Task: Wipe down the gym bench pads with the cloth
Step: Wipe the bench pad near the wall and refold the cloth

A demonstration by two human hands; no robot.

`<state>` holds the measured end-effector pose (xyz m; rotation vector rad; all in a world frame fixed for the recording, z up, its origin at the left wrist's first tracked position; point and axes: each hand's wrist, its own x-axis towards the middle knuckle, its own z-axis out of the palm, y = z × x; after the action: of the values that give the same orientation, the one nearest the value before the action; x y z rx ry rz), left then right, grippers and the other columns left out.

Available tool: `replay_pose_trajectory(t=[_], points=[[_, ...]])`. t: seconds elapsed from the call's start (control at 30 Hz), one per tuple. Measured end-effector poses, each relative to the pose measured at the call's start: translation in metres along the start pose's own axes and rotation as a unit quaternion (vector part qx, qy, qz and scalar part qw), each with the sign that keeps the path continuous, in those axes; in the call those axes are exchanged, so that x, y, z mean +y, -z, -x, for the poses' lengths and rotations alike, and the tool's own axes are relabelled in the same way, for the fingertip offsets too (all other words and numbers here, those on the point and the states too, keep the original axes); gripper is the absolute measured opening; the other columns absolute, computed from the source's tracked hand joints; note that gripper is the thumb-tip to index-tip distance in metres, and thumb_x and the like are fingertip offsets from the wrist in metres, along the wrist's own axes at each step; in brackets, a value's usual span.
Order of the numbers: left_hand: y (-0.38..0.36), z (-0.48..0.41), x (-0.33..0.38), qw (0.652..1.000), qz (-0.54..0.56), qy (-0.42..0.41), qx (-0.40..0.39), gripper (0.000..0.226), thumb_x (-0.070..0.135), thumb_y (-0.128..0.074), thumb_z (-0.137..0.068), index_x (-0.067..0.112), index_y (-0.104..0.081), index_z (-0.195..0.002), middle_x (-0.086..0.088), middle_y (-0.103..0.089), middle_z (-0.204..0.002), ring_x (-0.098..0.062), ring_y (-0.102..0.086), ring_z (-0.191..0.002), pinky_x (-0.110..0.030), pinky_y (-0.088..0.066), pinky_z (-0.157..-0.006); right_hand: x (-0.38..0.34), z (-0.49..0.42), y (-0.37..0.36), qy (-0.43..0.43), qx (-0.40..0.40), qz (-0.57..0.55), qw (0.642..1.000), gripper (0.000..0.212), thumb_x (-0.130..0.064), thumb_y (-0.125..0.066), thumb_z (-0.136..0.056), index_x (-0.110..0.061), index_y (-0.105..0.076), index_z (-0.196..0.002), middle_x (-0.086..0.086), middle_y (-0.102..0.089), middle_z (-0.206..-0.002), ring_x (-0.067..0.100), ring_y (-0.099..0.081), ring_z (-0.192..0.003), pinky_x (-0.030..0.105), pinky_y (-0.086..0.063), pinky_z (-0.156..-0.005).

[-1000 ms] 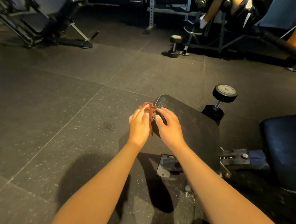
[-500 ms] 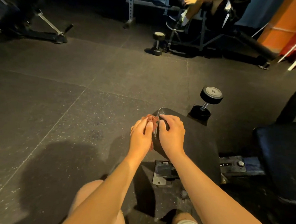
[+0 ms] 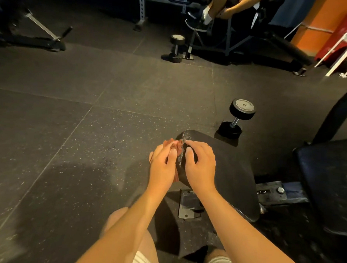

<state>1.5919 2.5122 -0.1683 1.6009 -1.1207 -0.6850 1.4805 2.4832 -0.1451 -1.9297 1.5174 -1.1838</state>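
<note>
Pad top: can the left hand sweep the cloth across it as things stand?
Probably not fully: the left hand presses the cloth to the pad's left edge, but the right hand rests on the top beside it, blocking a sweep. Beyond it the top looks free.

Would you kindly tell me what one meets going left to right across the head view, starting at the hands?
Left hand → red cloth → right hand → nearer dumbbell → dark blue pad.
</note>
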Motion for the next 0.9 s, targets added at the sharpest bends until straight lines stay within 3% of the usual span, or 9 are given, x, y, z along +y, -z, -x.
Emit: replay_pose_trajectory(t=[0.1, 0.2, 0.3, 0.43, 0.6, 0.77, 0.87, 0.9], points=[[-0.002, 0.026, 0.004, 0.999, -0.025, -0.014, 0.029, 0.037, 0.028, -0.036, -0.108, 0.031, -0.058, -0.139, 0.01, -0.05, -0.14, -0.006, -0.032, -0.134, -0.044, -0.022, -0.12, 0.003, 0.006, 0.007, 0.006, -0.011, -0.016, 1.0, 0.025, -0.021, -0.05, -0.1, -0.025, -0.068, -0.118, -0.018, -0.06, -0.112, 0.001, -0.051, -0.109, 0.027, -0.045, -0.098], [-0.009, 0.019, 0.01, 0.998, -0.029, -0.026, 0.042, 0.038, 0.029, -0.036, -0.108, 0.035, -0.054, -0.141, 0.011, -0.047, -0.142, -0.005, -0.032, -0.126, -0.025, -0.028, -0.111, 0.007, 0.012, 0.017, 0.013, -0.04, -0.022, 0.999, 0.026, -0.021, -0.051, -0.1, -0.027, -0.067, -0.12, -0.021, -0.057, -0.113, -0.001, -0.049, -0.11, 0.017, -0.039, -0.096], [-0.014, 0.021, 0.012, 0.996, -0.058, -0.042, 0.06, 0.037, 0.028, -0.038, -0.108, 0.038, -0.056, -0.137, 0.012, -0.047, -0.139, -0.007, -0.032, -0.118, -0.027, -0.031, -0.107, 0.013, 0.024, 0.024, 0.031, -0.059, -0.006, 0.998, 0.025, -0.022, -0.052, -0.099, -0.028, -0.067, -0.118, -0.019, -0.058, -0.116, 0.0, -0.047, -0.112, 0.02, -0.036, -0.098], [-0.027, 0.066, 0.005, 0.992, -0.073, -0.066, 0.084, 0.038, 0.026, -0.041, -0.106, 0.035, -0.058, -0.138, 0.012, -0.043, -0.139, -0.007, -0.032, -0.122, -0.019, -0.032, -0.1, 0.023, 0.049, 0.041, 0.011, -0.054, -0.031, 0.998, 0.026, -0.018, -0.051, -0.1, -0.027, -0.068, -0.117, -0.02, -0.056, -0.114, -0.002, -0.046, -0.111, 0.011, -0.033, -0.095], [-0.074, 0.115, 0.005, 0.99, -0.09, -0.104, 0.044, 0.039, 0.03, -0.045, -0.105, 0.036, -0.053, -0.143, 0.017, -0.035, -0.141, -0.005, -0.034, -0.126, -0.014, -0.035, -0.097, 0.048, 0.067, 0.069, -0.034, -0.056, -0.059, 0.996, 0.03, -0.011, -0.049, -0.098, -0.025, -0.07, -0.115, -0.016, -0.062, -0.11, 0.003, -0.053, -0.108, 0.015, -0.039, -0.09], [-0.049, 0.097, 0.015, 0.985, -0.046, -0.073, 0.152, 0.036, 0.023, -0.043, -0.107, 0.026, -0.056, -0.14, 0.005, -0.04, -0.134, 0.013, -0.034, -0.116, 0.0, -0.028, -0.095, 0.058, 0.077, 0.086, 0.046, -0.125, -0.03, 0.991, 0.031, -0.02, -0.05, -0.101, -0.022, -0.065, -0.128, -0.011, -0.062, -0.126, 0.004, -0.05, -0.12, 0.022, -0.037, -0.105], [-0.052, 0.087, 0.017, 0.974, -0.114, -0.07, 0.182, 0.041, 0.027, -0.039, -0.106, 0.032, -0.051, -0.145, 0.005, -0.037, -0.143, -0.003, -0.028, -0.124, -0.014, -0.023, -0.106, 0.056, 0.073, 0.082, 0.041, -0.163, -0.039, 0.985, 0.035, -0.026, -0.048, -0.103, -0.023, -0.059, -0.136, -0.007, -0.056, -0.14, 0.007, -0.044, -0.132, 0.027, -0.033, -0.112], [-0.06, 0.091, 0.017, 0.974, -0.123, -0.077, 0.175, 0.041, 0.027, -0.039, -0.106, 0.034, -0.05, -0.146, 0.007, -0.037, -0.143, 0.001, -0.026, -0.121, -0.007, -0.021, -0.101, 0.058, 0.071, 0.083, 0.021, -0.164, -0.053, 0.985, 0.036, -0.026, -0.048, -0.103, -0.023, -0.059, -0.137, -0.007, -0.055, -0.142, 0.007, -0.043, -0.134, 0.027, -0.032, -0.114]])
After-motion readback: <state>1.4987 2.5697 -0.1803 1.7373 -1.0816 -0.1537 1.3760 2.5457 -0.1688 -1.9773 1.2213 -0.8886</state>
